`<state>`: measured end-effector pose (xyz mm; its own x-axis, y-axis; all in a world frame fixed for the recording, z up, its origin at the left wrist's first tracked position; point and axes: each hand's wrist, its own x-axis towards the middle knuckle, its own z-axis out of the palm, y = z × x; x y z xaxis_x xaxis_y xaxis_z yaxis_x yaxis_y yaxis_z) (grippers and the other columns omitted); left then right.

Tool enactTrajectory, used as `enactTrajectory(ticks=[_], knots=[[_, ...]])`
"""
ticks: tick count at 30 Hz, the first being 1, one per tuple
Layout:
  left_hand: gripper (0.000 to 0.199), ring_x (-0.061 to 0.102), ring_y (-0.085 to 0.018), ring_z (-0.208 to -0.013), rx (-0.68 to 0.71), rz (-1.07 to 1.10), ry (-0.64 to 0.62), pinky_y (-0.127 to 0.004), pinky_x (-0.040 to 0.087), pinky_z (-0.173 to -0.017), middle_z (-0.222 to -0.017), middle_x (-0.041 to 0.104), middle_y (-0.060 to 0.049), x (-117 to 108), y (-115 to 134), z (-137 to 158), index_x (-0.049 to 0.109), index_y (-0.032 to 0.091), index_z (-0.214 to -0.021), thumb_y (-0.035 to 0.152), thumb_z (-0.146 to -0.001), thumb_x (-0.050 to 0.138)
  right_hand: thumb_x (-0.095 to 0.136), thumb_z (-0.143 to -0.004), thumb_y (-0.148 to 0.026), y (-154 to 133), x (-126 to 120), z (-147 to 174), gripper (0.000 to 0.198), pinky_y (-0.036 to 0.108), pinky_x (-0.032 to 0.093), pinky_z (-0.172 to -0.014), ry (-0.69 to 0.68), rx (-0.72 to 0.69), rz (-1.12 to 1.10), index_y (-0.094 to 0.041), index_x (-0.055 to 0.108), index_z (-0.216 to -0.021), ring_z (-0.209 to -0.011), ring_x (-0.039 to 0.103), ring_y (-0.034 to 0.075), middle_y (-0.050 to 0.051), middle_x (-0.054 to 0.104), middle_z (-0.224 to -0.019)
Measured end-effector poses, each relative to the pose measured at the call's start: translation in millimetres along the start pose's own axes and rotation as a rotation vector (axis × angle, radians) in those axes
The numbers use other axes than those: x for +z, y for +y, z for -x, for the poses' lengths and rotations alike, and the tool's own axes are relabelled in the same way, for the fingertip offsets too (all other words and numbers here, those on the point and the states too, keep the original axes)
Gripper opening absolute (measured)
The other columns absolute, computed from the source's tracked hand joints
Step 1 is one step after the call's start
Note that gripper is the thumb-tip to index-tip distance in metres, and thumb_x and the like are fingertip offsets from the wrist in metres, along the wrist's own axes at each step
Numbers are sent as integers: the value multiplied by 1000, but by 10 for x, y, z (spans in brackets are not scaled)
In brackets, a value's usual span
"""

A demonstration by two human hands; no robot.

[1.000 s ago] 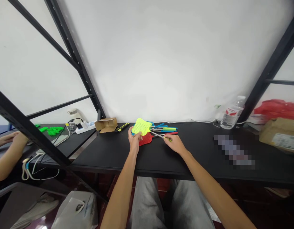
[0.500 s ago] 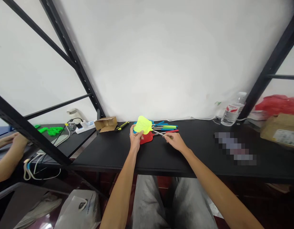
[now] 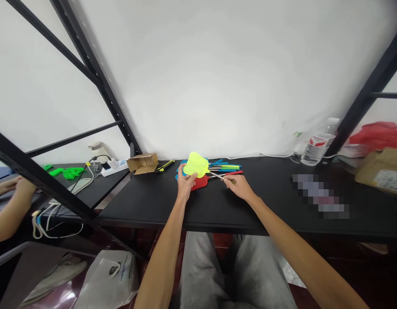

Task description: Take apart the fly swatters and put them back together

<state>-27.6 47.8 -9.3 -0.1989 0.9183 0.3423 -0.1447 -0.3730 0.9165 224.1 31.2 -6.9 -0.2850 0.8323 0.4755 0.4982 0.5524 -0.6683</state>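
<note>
A yellow fly swatter is held above the black table between both hands. My left hand pinches the lower left edge of its perforated head, thumb on the front. My right hand is closed around its handle, past the thin metal rod. Beneath it on the table lies a red fly swatter, partly covered. Several more swatters, with blue and yellow-green handles, lie in a pile just behind, their heads mostly hidden.
An open cardboard box and a yellow-black utility knife lie left of the pile. A water bottle and a carton stand at the right. A power strip and another person's arms are at the far left.
The view has shifted slightly. Both hands keep their hold on the yellow fly swatter, which stays over the pile with little movement.
</note>
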Motion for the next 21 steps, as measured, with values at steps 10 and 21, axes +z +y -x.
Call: enactTrajectory(ticks=[10,21], knots=[[72,43,-8,-41,-2,-201,93,-18,34,-44,-53,47,11,42,54,46,39,22,-136,36,-73,71,63,-88,-43,59,104,3,29,33,51,-84,55,81,298,-25,74,-109,-97,69,25,5,75,-109],[47,66,-26,-89,-23,-761,481,-38,48,-86,-90,67,-6,-1,65,43,55,18,-125,30,-80,62,51,-97,-32,131,163,-523,25,41,43,-97,41,-193,678,-24,73,-105,-114,53,27,10,63,-122]])
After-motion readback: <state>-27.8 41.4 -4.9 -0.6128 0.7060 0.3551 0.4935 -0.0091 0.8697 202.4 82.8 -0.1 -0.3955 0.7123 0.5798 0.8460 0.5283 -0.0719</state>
